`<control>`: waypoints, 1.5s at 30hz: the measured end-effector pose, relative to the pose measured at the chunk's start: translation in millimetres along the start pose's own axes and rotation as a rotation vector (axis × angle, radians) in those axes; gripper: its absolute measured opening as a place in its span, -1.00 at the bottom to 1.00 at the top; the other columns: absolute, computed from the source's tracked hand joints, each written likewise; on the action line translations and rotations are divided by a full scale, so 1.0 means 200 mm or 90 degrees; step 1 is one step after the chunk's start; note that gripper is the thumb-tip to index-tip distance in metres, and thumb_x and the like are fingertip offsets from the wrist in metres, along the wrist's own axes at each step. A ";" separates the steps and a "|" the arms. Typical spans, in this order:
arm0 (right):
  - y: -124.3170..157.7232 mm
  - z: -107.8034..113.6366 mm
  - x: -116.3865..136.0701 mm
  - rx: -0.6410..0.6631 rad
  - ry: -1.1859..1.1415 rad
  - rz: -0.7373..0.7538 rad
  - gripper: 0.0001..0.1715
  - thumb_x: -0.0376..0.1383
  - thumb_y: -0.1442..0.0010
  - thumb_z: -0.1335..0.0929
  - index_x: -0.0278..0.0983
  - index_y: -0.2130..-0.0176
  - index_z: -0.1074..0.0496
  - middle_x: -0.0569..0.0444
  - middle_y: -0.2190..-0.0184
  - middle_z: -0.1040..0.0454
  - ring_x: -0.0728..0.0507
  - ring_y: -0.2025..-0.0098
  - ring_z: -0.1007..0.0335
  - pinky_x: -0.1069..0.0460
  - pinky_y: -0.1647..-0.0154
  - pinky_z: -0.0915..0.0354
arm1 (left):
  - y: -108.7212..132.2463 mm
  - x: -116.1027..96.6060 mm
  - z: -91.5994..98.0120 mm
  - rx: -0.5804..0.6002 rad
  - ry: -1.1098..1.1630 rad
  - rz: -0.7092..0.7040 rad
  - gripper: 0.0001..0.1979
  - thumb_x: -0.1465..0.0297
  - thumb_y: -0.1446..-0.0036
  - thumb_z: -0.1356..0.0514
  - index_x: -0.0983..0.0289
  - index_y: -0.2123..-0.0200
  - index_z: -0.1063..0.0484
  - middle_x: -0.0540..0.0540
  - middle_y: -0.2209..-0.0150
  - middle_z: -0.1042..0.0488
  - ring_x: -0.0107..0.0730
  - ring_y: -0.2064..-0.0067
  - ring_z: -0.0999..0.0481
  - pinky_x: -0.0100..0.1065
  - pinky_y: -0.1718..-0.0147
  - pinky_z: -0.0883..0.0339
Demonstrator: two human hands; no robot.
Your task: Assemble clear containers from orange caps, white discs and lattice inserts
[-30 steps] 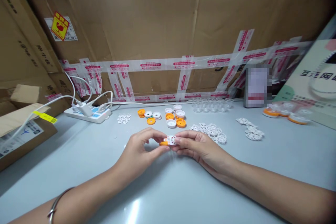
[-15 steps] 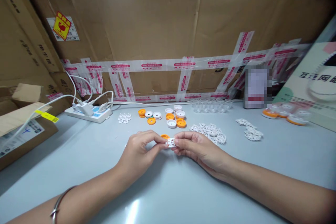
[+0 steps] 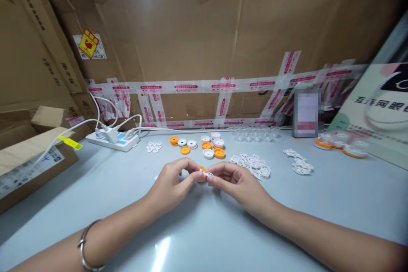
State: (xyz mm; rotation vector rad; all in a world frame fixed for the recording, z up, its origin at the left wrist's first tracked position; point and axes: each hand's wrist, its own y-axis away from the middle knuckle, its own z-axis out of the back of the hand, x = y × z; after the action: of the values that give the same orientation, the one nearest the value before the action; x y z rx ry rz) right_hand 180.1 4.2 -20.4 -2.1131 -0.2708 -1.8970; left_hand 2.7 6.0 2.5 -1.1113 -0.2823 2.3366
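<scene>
My left hand (image 3: 176,182) and my right hand (image 3: 235,182) meet over the table, fingertips pinched on opposite ends of one small white openwork plastic piece (image 3: 208,174). It is tilted almost edge-on, and fingers cover much of it. Right behind it an orange round cap (image 3: 202,169) shows in part; whether the fingers touch it, I cannot tell. Beyond my right hand lies a pile of white openwork discs (image 3: 251,165). Farther back are white and orange round caps (image 3: 219,153), with a second cluster (image 3: 185,150) to their left.
Small white parts (image 3: 154,146) lie near a power strip (image 3: 114,141) with cables. Clear plastic cups (image 3: 255,135) line the back, beside a blurred phone-like device (image 3: 307,114). More openwork discs (image 3: 301,166) and orange-based assemblies (image 3: 353,151) are at right; an open carton (image 3: 68,159) stands left.
The white piece has turned from showing its patterned face to nearly edge-on between my fingertips. My right fingers have shifted their hold. The view has tipped up slightly.
</scene>
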 end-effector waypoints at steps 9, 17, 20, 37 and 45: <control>0.01 0.00 0.05 0.018 0.078 -0.035 -0.57 0.01 0.08 -0.39 -0.32 0.42 -0.49 0.10 0.53 -0.49 0.01 0.48 -0.38 0.06 0.34 -0.32 | 0.02 0.01 0.03 -0.022 -0.048 -0.189 -0.93 0.48 -0.11 -0.14 0.29 0.38 -0.42 0.05 0.42 -0.52 -0.41 0.37 -0.48 -0.38 0.34 -0.31; -0.12 0.43 0.25 -0.161 0.516 0.037 -0.55 0.04 0.05 -0.33 -0.30 0.47 -0.47 0.06 0.54 -0.45 -0.09 0.42 -0.35 0.04 0.37 -0.23 | 0.00 0.04 0.05 -0.057 -0.073 -0.165 -0.91 0.46 -0.13 -0.12 0.28 0.39 -0.41 0.05 0.40 -0.51 -0.40 0.34 -0.47 -0.38 0.32 -0.31; -0.16 0.55 0.24 -0.146 0.582 -0.009 -0.69 -0.09 0.17 -0.42 -0.28 0.47 -0.50 0.06 0.53 -0.47 -0.11 0.45 -0.35 0.03 0.41 -0.22 | 0.00 0.04 0.05 -0.048 -0.070 -0.164 -0.91 0.45 -0.13 -0.11 0.28 0.39 -0.40 0.06 0.39 -0.51 -0.40 0.34 -0.47 -0.36 0.31 -0.31; -0.18 0.56 0.13 -0.042 0.681 -0.012 -0.81 -0.26 0.08 -0.34 -0.28 0.44 -0.53 0.06 0.49 -0.54 -0.13 0.41 -0.42 0.05 0.39 -0.28 | 0.00 0.04 0.03 -0.012 -0.047 -0.151 -0.89 0.45 -0.14 -0.09 0.29 0.40 -0.40 0.06 0.41 -0.50 -0.41 0.35 -0.47 -0.38 0.33 -0.32; -0.18 0.54 0.11 -0.063 0.668 -0.024 -0.84 -0.24 0.12 -0.37 -0.26 0.48 -0.50 0.05 0.49 -0.50 -0.14 0.41 -0.38 0.03 0.40 -0.24 | 0.01 0.03 0.04 -0.014 -0.044 -0.155 -0.90 0.48 -0.13 -0.10 0.30 0.40 -0.40 0.06 0.41 -0.50 -0.42 0.36 -0.47 -0.40 0.33 -0.31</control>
State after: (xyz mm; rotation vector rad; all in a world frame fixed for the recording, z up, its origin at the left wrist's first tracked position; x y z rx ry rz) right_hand 271.9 73.9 -6.1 -0.9007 0.0256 -2.7475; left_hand -7.6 7.6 3.1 -0.9496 -0.4447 2.1625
